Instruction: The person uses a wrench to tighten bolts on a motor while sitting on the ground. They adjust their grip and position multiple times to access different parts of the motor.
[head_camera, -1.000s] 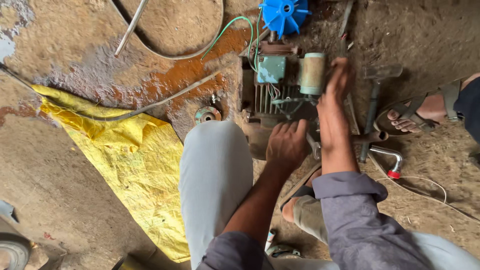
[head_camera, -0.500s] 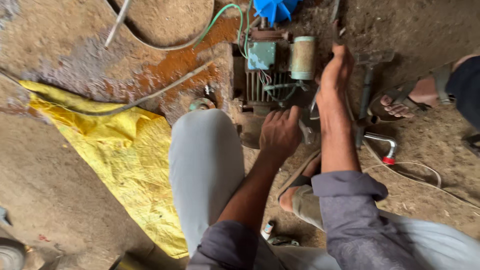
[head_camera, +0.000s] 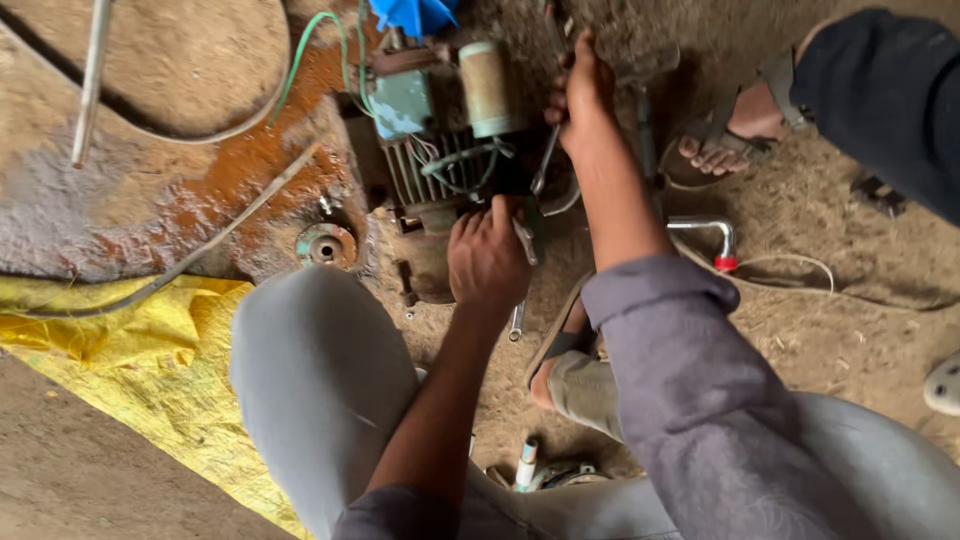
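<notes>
An old rusty electric motor (head_camera: 440, 170) with a cream cylinder (head_camera: 485, 85) and loose wires lies on the dirt in front of my knees. My left hand (head_camera: 487, 258) is closed around a metal spanner (head_camera: 516, 318) at the motor's near end. My right hand (head_camera: 585, 90) reaches past the motor's right side, its fingers curled on a second thin spanner (head_camera: 545, 160) that hangs below it. A blue fan (head_camera: 415, 12) shows at the top edge.
A yellow tarp (head_camera: 130, 370) lies at the left. A round metal flange (head_camera: 325, 245) sits by the motor. A green wire (head_camera: 310, 50) and a metal rod (head_camera: 90, 80) lie further away. Another person's sandalled foot (head_camera: 720, 140) and a chrome pipe bend (head_camera: 710, 235) are at the right.
The view has drifted up and to the right, so the motor sits more to the left. Both hands stay at the motor; my left hand has closed in on its near end.
</notes>
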